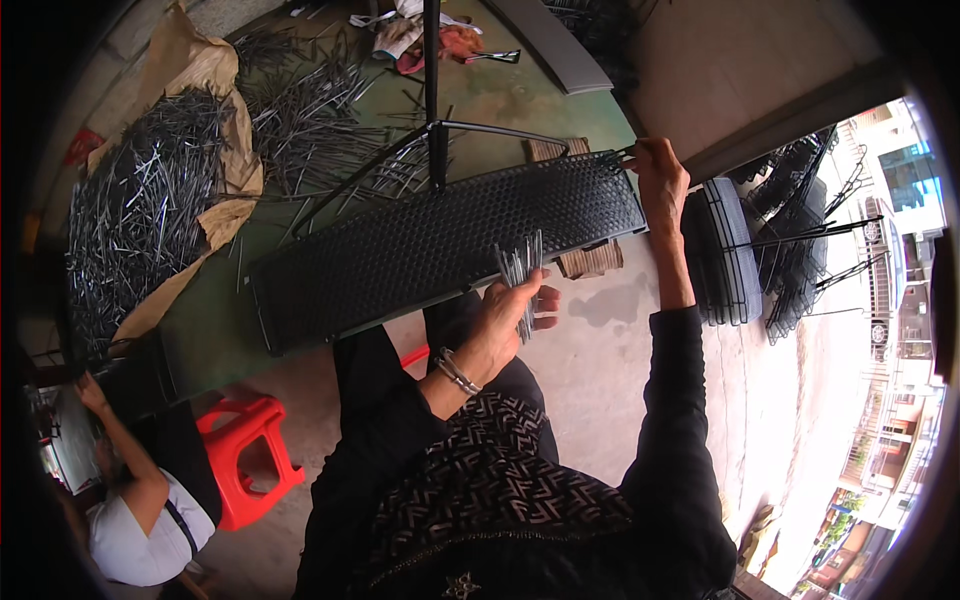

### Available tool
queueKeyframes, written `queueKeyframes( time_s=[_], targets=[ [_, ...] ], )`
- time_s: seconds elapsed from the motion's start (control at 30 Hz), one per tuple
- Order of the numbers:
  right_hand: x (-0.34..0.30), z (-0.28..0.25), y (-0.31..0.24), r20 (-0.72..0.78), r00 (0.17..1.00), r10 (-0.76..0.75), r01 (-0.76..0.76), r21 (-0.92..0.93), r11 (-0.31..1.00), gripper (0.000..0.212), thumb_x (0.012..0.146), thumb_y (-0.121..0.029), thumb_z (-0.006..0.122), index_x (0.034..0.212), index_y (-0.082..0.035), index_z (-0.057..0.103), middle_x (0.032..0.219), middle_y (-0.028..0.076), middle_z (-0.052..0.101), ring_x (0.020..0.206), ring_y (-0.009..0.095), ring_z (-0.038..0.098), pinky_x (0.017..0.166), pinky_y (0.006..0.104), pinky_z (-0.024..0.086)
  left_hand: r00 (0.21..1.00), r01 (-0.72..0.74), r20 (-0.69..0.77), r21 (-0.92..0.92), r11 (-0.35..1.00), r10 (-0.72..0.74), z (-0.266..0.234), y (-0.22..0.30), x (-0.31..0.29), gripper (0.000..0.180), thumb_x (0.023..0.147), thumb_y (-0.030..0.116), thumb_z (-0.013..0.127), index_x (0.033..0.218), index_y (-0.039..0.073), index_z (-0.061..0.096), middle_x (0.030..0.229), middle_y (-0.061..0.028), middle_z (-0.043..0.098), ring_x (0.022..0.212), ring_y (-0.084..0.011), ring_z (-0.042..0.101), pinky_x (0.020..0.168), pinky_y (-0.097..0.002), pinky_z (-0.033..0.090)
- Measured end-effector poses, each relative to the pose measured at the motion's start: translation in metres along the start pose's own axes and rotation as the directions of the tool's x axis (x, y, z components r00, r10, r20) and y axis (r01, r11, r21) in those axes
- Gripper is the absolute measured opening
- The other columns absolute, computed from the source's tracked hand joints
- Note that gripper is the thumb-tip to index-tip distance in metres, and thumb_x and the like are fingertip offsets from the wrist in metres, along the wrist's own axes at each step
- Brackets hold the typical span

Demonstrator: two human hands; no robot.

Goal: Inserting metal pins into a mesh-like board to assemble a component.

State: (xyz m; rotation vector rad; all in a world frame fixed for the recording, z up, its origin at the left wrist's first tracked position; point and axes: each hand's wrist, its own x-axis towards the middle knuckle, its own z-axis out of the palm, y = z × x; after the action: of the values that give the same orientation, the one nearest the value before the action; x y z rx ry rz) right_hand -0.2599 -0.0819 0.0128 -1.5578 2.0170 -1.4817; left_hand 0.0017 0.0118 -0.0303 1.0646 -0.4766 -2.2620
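A long black panel (440, 240) with a honeycomb-like mesh face lies in front of me, slanting up to the right. My left hand (510, 315) is closed around a bundle of thin, shiny strips (520, 262), held over the panel's near edge with the strips pointing up. Two of its fingers stick out loosely beyond the bundle. At the panel's far right corner, my right hand (658, 172) pinches its fingers together. What sits between those fingertips is too small and dark to make out.
A heap of strips (150, 190) lies on brown paper (228, 215) at the left, with looser strips (310, 120) beside it. A black metal post (436, 90) rises behind the panel. Black wire racks (730, 250) stand right. A co-worker (150, 520) sits near a red stool (250, 460).
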Motion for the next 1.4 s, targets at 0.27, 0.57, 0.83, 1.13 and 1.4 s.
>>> queueKeyframes(
  time_s=[0.27, 0.57, 0.83, 1.13, 1.4],
  targets=[
    [0.011, -0.001, 0.008, 0.101, 0.995, -0.004, 0.025, -0.21, 0.977, 0.019, 0.091, -0.019, 0.061, 0.101, -0.003, 0.068, 0.084, 0.01, 0.072, 0.074, 0.017, 0.069, 0.071, 0.0301, 0.052, 0.997, -0.042, 0.061, 0.032, 0.999, 0.04, -0.003, 0.004, 0.0, 0.027, 0.096, 0.029, 0.062, 0.111, 0.008, 0.065, 0.084, -0.0055, 0.068, 0.071, -0.012, 0.062, 0.057, -0.0277, 0.048],
    [0.006, 0.013, 0.008, 0.166, 0.957, -0.238, 0.289, -0.629, 0.722, 0.021, 0.089, -0.03, 0.065, 0.102, -0.016, 0.075, 0.1, 0.006, 0.066, 0.099, 0.026, 0.059, 0.085, 0.0375, 0.047, 0.992, -0.06, 0.108, -0.017, 0.998, 0.061, 0.002, 0.011, -0.004, 0.036, 0.095, 0.03, 0.064, 0.12, 0.005, 0.062, 0.087, -0.0077, 0.069, 0.07, -0.0112, 0.062, 0.056, -0.0246, 0.047],
    [-0.05, 0.009, -0.044, 0.576, 0.788, 0.215, -0.234, -0.043, 0.971, 0.028, 0.093, -0.025, 0.063, 0.112, -0.004, 0.067, 0.082, 0.006, 0.066, 0.074, 0.018, 0.064, 0.065, 0.0305, 0.05, 0.991, -0.069, 0.119, 0.028, 0.997, 0.065, 0.002, 0.018, -0.007, 0.038, 0.095, 0.032, 0.064, 0.121, 0.005, 0.061, 0.095, -0.0106, 0.071, 0.075, -0.0123, 0.066, 0.058, -0.0241, 0.047],
    [-0.08, 0.001, -0.058, 0.763, 0.617, 0.193, -0.481, 0.172, 0.86, 0.022, 0.092, -0.018, 0.064, 0.096, 0.003, 0.066, 0.076, 0.004, 0.063, 0.069, 0.011, 0.061, 0.066, 0.0256, 0.05, 0.992, -0.069, 0.114, 0.138, 0.988, 0.054, 0.006, 0.017, -0.01, 0.031, 0.095, 0.029, 0.063, 0.115, 0.006, 0.063, 0.102, -0.0119, 0.073, 0.084, -0.0172, 0.07, 0.056, -0.0236, 0.044],
    [-0.08, -0.004, -0.06, 0.752, 0.608, 0.255, -0.531, 0.146, 0.835, 0.022, 0.093, -0.017, 0.063, 0.101, 0.003, 0.064, 0.079, 0.008, 0.066, 0.073, 0.014, 0.065, 0.069, 0.0259, 0.053, 0.992, -0.117, 0.056, 0.124, 0.985, 0.111, 0.01, 0.014, -0.009, 0.024, 0.094, 0.025, 0.063, 0.104, 0.004, 0.068, 0.096, -0.0115, 0.073, 0.081, -0.0214, 0.073, 0.051, -0.0252, 0.045]
  ],
)
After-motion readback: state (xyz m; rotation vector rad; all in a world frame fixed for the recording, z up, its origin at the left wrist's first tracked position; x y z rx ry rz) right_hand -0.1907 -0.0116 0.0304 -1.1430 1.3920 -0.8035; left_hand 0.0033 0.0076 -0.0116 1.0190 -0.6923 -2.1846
